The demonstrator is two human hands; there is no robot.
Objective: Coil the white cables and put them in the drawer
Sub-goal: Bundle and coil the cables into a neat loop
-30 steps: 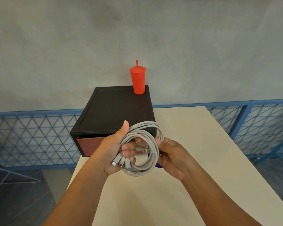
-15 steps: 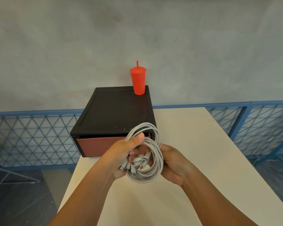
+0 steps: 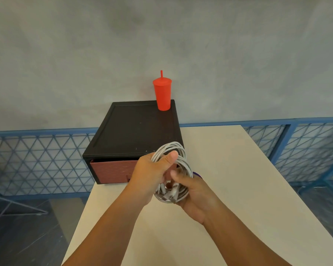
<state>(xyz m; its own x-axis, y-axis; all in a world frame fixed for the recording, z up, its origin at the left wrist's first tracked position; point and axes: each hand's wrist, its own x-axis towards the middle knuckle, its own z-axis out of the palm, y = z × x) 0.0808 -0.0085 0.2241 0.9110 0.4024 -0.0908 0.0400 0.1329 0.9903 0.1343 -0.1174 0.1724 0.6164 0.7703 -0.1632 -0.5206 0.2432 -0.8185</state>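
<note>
Right, a grey wall (image 3: pixel 161 45) fills the background, and the cream table (image 3: pixel 229 169) runs away from the person toward a blue mesh fence (image 3: pixel 37 156). On the table's far left corner sits the black cabinet (image 3: pixel 135 129), its reddish drawer (image 3: pixel 112 169) facing us and set in the frame. Both hands are up over the table, just in front of the drawer's right end. The left hand (image 3: pixel 150 175) grips the white cables (image 3: pixel 183 160), thumb clamped over the top of the loops and fingers curled through the coil. The right hand (image 3: pixel 196 194) cups the coil's lower right side, thumb pressing into the strands. Several plug ends (image 3: pixel 171 194) bunch at the bottom of the loop. A red cup (image 3: pixel 162 95) with a straw stands on the cabinet's far right corner. A purple sliver (image 3: pixel 197 174) peeks out behind the right hand; I can't tell what it is.
</note>
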